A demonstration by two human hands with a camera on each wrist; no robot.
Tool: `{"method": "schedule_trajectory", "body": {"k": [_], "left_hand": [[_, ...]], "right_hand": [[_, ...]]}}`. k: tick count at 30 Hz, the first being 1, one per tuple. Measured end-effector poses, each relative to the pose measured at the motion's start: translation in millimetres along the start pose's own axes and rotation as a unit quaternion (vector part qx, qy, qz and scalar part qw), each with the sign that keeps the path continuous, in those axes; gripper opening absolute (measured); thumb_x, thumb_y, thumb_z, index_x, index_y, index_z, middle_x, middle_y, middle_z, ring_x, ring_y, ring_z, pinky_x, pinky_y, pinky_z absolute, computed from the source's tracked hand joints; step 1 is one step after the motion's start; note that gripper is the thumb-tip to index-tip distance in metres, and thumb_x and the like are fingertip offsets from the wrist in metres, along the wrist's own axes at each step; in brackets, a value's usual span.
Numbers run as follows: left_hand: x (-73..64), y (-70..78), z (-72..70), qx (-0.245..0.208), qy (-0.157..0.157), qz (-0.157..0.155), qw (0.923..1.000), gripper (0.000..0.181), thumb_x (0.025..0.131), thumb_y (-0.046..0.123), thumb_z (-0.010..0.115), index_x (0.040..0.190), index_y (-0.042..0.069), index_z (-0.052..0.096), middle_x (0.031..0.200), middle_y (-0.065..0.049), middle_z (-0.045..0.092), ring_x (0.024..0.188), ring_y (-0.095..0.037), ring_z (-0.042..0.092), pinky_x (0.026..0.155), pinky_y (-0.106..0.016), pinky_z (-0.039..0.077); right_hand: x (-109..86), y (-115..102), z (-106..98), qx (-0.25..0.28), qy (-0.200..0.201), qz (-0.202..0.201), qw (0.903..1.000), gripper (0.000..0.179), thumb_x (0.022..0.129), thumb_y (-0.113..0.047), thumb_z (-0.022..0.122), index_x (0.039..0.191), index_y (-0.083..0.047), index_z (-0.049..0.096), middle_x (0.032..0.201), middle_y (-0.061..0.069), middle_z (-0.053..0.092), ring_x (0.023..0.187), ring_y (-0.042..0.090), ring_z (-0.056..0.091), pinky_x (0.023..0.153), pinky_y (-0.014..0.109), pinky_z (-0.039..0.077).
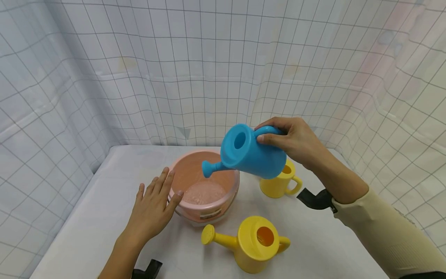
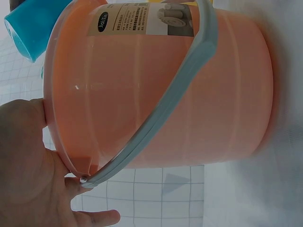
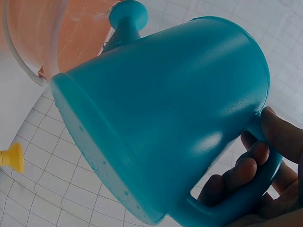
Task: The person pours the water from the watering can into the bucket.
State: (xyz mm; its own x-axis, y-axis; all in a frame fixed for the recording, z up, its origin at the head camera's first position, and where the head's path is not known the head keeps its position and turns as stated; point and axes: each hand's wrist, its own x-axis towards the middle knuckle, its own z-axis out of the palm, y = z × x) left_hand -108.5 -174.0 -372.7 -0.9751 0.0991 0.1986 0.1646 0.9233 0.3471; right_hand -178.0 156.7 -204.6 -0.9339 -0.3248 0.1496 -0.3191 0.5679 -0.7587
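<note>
In the head view my right hand (image 1: 292, 139) grips the handle of a blue watering can (image 1: 258, 155). The can is tilted, its spout and round nozzle reaching over a pink bucket (image 1: 202, 209). Curled fingers (image 3: 241, 172) wrap the handle in the right wrist view, and droplets cling to the can's base. My left hand (image 1: 153, 209) rests at the bucket's left rim with its fingers straight. From the left wrist, the bucket (image 2: 142, 94) shows a grey carrying handle (image 2: 156, 118) hanging across its side. Some liquid shows at the bucket's bottom.
A yellow watering can (image 1: 254, 244) stands in front of the bucket, spout pointing left. Behind the blue can is another yellow vessel (image 1: 275, 186) with a handle. White cloth covers the table (image 1: 104, 178), and checked curtains (image 1: 195, 77) enclose its back and sides.
</note>
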Motion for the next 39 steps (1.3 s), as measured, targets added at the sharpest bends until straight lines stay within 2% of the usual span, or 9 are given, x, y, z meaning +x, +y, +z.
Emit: {"method": "schedule_trajectory", "body": {"k": [39], "left_hand": [[0.2, -0.5, 1.3, 0.000, 0.006, 0.000, 1.0000, 0.068, 0.098, 0.056, 0.029, 0.154, 0.021, 0.010, 0.161, -0.006, 0.012, 0.141, -0.044, 0.023, 0.111, -0.067, 0.007]], "right_hand": [[-1.3, 0.1, -2.2, -0.001, -0.004, -0.002, 1.0000, 0.033, 0.086, -0.038, 0.067, 0.113, -0.017, 0.067, 0.116, 0.005, 0.065, 0.113, 0.027, 0.056, 0.102, 0.055, 0.043]]}}
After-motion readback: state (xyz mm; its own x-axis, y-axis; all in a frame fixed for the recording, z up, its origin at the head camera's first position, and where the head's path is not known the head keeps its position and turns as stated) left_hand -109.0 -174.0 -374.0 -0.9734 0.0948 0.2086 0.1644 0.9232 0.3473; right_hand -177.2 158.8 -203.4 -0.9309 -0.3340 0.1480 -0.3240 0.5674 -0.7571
